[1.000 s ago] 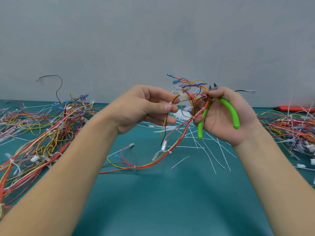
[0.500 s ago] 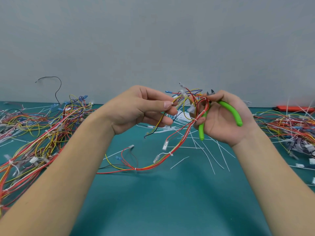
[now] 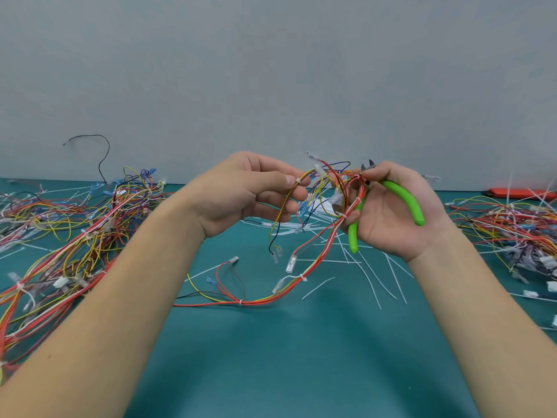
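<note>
Left hand (image 3: 241,191) pinched a yellow wire (image 3: 284,203) of the wire harness (image 3: 304,267) between thumb and fingers (image 3: 297,193). Right hand (image 3: 388,212) gripped the harness and green-handled cutters (image 3: 404,200); loose ends trailed below the fingers onto the bench (image 3: 286,357).

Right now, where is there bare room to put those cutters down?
The widest bare patch of the green mat lies nearest the camera, below the red wires trailing from the harness. Crowded: the left wire heap, the right wire heap, and cut tie ends under the right hand holding the cutters.
</note>
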A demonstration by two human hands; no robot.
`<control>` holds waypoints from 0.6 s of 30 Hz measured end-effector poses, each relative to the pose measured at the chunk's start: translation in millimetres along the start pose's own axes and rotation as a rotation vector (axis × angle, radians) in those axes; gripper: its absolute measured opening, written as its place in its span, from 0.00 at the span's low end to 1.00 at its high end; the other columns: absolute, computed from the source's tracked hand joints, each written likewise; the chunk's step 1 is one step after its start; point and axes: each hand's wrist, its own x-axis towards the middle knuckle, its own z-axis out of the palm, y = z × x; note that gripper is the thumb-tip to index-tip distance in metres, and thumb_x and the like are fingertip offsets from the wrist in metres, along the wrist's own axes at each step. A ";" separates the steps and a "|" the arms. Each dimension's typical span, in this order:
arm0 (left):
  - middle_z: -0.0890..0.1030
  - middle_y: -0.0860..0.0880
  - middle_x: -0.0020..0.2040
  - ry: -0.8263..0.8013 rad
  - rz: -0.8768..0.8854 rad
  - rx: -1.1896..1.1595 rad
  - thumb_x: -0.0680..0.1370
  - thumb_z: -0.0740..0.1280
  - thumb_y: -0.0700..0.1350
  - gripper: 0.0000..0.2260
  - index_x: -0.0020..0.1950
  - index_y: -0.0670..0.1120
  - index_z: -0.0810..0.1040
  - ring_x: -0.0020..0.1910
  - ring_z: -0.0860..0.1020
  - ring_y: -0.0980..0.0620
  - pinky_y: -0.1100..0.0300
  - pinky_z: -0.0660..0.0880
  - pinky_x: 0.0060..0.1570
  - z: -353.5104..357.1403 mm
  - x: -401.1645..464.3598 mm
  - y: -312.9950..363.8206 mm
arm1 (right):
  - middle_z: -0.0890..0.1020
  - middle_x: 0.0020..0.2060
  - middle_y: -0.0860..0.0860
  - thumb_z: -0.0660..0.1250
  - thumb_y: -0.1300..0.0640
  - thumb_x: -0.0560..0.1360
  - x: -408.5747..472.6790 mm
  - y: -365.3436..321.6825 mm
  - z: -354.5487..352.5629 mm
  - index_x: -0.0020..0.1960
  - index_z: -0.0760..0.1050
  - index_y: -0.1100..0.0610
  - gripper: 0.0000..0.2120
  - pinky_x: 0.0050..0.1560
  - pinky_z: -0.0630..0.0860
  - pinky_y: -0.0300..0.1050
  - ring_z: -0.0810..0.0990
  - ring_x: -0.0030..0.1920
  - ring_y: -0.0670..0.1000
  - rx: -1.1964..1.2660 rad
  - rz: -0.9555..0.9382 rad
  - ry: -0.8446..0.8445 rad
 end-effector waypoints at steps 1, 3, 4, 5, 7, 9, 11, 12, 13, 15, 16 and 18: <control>0.87 0.44 0.45 0.013 -0.003 0.003 0.82 0.66 0.37 0.12 0.48 0.46 0.89 0.37 0.83 0.52 0.58 0.83 0.41 -0.1 0.8 -0.7 | 0.78 0.42 0.51 0.61 0.58 0.71 -0.4 -0.1 0.8 0.45 0.75 0.56 0.05 0.31 0.68 0.41 0.80 0.37 0.54 -0.005 0.000 -0.009; 0.86 0.45 0.44 0.027 -0.009 -0.004 0.83 0.66 0.38 0.12 0.49 0.46 0.89 0.35 0.82 0.52 0.58 0.82 0.39 0.2 2.0 -2.2 | 0.76 0.47 0.53 0.61 0.58 0.72 -1.1 -0.7 2.1 0.49 0.74 0.56 0.07 0.31 0.68 0.41 0.81 0.36 0.55 -0.025 0.003 -0.018; 0.86 0.45 0.44 0.034 -0.010 -0.010 0.83 0.66 0.39 0.10 0.50 0.45 0.88 0.34 0.81 0.52 0.59 0.82 0.37 0.9 2.7 -2.8 | 0.76 0.48 0.54 0.61 0.58 0.72 -1.5 -1.1 3.0 0.51 0.74 0.56 0.09 0.31 0.67 0.42 0.80 0.35 0.54 -0.044 0.006 -0.020; 0.85 0.45 0.43 0.045 -0.010 -0.011 0.83 0.66 0.40 0.09 0.51 0.45 0.87 0.33 0.80 0.52 0.58 0.81 0.36 1.5 3.4 -3.0 | 0.76 0.47 0.54 0.61 0.58 0.72 -2.3 -1.5 4.2 0.52 0.74 0.56 0.09 0.31 0.66 0.42 0.79 0.33 0.54 -0.067 0.009 -0.019; 0.85 0.45 0.42 0.068 -0.021 -0.007 0.84 0.65 0.47 0.11 0.53 0.44 0.86 0.32 0.79 0.51 0.57 0.79 0.35 2.8 5.3 -3.1 | 0.81 0.41 0.53 0.61 0.57 0.72 -4.2 -2.3 6.1 0.49 0.74 0.55 0.07 0.31 0.66 0.42 0.76 0.31 0.52 -0.121 0.004 -0.011; 0.85 0.43 0.42 0.078 -0.056 -0.003 0.85 0.62 0.56 0.20 0.54 0.42 0.84 0.30 0.79 0.49 0.55 0.79 0.34 4.5 6.3 -3.7 | 0.83 0.37 0.52 0.61 0.57 0.72 -7.0 -3.4 7.4 0.48 0.73 0.53 0.06 0.33 0.65 0.42 0.73 0.28 0.48 -0.144 -0.001 -0.033; 0.85 0.42 0.44 0.055 -0.097 0.006 0.85 0.58 0.62 0.26 0.54 0.41 0.83 0.30 0.79 0.47 0.55 0.79 0.31 8.2 6.5 -5.9 | 0.83 0.36 0.52 0.62 0.58 0.72 -9.4 -3.3 8.6 0.49 0.75 0.53 0.07 0.37 0.62 0.43 0.70 0.26 0.46 -0.149 -0.001 -0.078; 0.85 0.42 0.45 0.041 -0.112 0.014 0.84 0.57 0.63 0.27 0.53 0.41 0.83 0.30 0.79 0.47 0.55 0.79 0.30 11.1 6.4 -7.4 | 0.83 0.36 0.53 0.63 0.58 0.72 -9.8 -2.3 9.6 0.50 0.76 0.53 0.08 0.37 0.61 0.44 0.69 0.26 0.46 -0.183 -0.009 -0.090; 0.85 0.43 0.45 0.035 -0.126 0.022 0.84 0.56 0.64 0.28 0.54 0.41 0.83 0.31 0.80 0.47 0.56 0.78 0.29 14.3 6.9 -9.4 | 0.83 0.37 0.54 0.64 0.58 0.71 -9.9 -0.6 11.1 0.50 0.76 0.53 0.09 0.37 0.61 0.45 0.68 0.25 0.46 -0.248 -0.025 -0.090; 0.85 0.44 0.46 0.038 -0.164 0.044 0.84 0.56 0.65 0.29 0.57 0.40 0.82 0.34 0.82 0.46 0.55 0.78 0.28 20.4 8.6 -13.6 | 0.85 0.39 0.56 0.65 0.59 0.72 -8.3 4.8 13.8 0.51 0.78 0.53 0.09 0.35 0.62 0.46 0.67 0.26 0.47 -0.461 -0.092 -0.049; 0.84 0.44 0.47 0.037 -0.190 0.062 0.83 0.56 0.65 0.30 0.60 0.39 0.81 0.36 0.83 0.45 0.54 0.79 0.27 22.6 9.4 -15.9 | 0.86 0.38 0.55 0.65 0.61 0.73 -7.5 7.5 14.6 0.51 0.79 0.53 0.09 0.34 0.63 0.45 0.67 0.27 0.48 -0.589 -0.142 -0.017; 0.84 0.43 0.49 0.017 -0.226 0.124 0.83 0.56 0.67 0.31 0.63 0.41 0.79 0.40 0.85 0.43 0.51 0.81 0.29 25.1 9.9 -19.1 | 0.86 0.37 0.54 0.65 0.61 0.74 -7.5 11.6 16.5 0.51 0.80 0.55 0.09 0.31 0.67 0.42 0.69 0.28 0.49 -0.824 -0.240 0.026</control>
